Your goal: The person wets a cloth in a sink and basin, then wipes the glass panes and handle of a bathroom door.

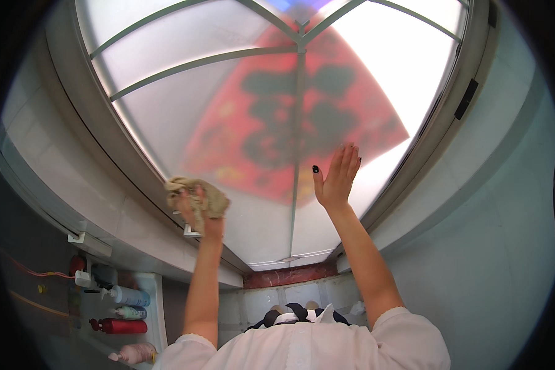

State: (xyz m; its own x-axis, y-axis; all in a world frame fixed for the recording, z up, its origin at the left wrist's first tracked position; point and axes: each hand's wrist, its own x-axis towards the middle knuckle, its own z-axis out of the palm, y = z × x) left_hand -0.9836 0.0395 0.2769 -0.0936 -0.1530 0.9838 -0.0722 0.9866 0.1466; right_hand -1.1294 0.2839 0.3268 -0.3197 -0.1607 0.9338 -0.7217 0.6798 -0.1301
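Note:
A frosted glass door (259,222) with thin metal bars stands before me. My left hand (195,210) holds a crumpled tan cloth (215,196) against the door's left side, just above a metal handle (192,230). My fingers partly cover the cloth, and some of its folds are hidden. To the right, my right hand (338,182) lies flat with the fingers stretched upward, apparently on the glass, and holds nothing. Behind the frosted pane a blurred red sheet (222,134) with dark shapes shows through.
At lower left a white shelf (155,296) carries pump bottles, among them a blue bottle (132,296), a red bottle (125,326) and a pink bottle (138,353). A white plug (82,278) has a pink cord. Below the door runs a dark red sill (289,276) above floor tiles.

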